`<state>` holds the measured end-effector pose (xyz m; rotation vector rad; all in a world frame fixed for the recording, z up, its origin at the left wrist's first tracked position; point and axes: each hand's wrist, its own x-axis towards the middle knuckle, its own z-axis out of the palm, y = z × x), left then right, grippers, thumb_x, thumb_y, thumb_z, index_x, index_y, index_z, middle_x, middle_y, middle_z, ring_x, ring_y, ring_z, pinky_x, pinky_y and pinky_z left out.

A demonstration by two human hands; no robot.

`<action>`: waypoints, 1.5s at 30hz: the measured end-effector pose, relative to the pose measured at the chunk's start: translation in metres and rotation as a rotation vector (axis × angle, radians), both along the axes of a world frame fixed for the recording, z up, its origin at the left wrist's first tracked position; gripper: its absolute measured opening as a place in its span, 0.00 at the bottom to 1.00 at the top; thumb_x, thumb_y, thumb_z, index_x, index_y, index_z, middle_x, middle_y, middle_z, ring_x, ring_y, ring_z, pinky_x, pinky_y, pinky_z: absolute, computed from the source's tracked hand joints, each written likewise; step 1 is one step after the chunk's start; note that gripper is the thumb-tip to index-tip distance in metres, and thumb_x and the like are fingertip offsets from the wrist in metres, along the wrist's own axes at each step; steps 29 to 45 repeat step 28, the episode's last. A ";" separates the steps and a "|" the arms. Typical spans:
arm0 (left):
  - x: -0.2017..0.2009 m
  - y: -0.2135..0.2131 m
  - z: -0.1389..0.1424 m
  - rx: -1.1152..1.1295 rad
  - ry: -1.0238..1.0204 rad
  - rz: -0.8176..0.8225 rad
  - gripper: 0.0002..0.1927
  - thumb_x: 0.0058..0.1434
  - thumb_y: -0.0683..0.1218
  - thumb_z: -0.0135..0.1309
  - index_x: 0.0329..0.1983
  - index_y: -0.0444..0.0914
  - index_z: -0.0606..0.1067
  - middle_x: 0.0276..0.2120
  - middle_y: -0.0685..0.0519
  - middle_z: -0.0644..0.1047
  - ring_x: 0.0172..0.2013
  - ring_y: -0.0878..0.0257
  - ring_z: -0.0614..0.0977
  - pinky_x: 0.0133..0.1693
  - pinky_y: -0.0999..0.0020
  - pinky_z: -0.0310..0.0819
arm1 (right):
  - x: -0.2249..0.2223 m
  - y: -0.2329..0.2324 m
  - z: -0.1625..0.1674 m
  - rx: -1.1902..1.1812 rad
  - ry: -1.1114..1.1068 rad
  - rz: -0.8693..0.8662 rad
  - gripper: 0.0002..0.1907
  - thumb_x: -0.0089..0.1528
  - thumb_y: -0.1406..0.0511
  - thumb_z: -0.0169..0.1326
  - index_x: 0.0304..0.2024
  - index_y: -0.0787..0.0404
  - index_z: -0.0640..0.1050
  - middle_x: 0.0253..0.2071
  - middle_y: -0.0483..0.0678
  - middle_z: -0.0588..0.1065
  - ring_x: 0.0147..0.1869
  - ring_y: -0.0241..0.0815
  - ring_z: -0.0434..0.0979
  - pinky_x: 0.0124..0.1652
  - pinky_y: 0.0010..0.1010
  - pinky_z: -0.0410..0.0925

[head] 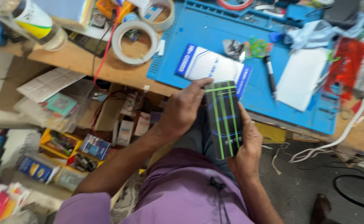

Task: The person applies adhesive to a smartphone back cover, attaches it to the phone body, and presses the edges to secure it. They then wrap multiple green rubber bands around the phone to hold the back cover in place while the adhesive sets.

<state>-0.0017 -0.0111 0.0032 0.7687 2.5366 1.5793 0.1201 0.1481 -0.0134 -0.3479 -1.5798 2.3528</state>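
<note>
A wooden workbench (86, 62) runs across the top, a blue work mat (281, 87) spread over it — rolls of tape (134, 41), a black marker (270, 74) and a white sheet (304, 79) lie about. Below the bench, open shelves (65, 137) hold small boxes. The floor (310, 182) is grey and dull, crossed by white and black cables — daylight is soft.

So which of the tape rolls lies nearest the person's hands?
The large whitish roll lying flat on the bare wood by the blue mat's left edge. The other whitish roll and the red one lie farther back.
</note>
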 end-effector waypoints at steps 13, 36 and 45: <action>-0.035 -0.033 0.009 1.025 -0.748 -0.088 0.25 0.63 0.41 0.57 0.63 0.36 0.67 0.47 0.50 0.79 0.45 0.61 0.84 0.42 0.62 0.86 | -0.130 0.145 0.051 1.266 -0.016 -0.096 0.11 0.67 0.60 0.60 0.47 0.58 0.84 0.34 0.48 0.80 0.33 0.36 0.79 0.34 0.31 0.70; -0.052 -0.034 0.006 1.040 -0.849 -0.270 0.31 0.64 0.40 0.59 0.69 0.38 0.62 0.53 0.50 0.75 0.53 0.61 0.78 0.51 0.60 0.78 | -0.156 0.160 0.126 1.053 -0.270 -0.015 0.10 0.69 0.63 0.58 0.50 0.58 0.84 0.35 0.51 0.80 0.33 0.34 0.68 0.32 0.32 0.64; -0.052 -0.034 0.006 1.040 -0.849 -0.270 0.31 0.64 0.40 0.59 0.69 0.38 0.62 0.53 0.50 0.75 0.53 0.61 0.78 0.51 0.60 0.78 | -0.156 0.160 0.126 1.053 -0.270 -0.015 0.10 0.69 0.63 0.58 0.50 0.58 0.84 0.35 0.51 0.80 0.33 0.34 0.68 0.32 0.32 0.64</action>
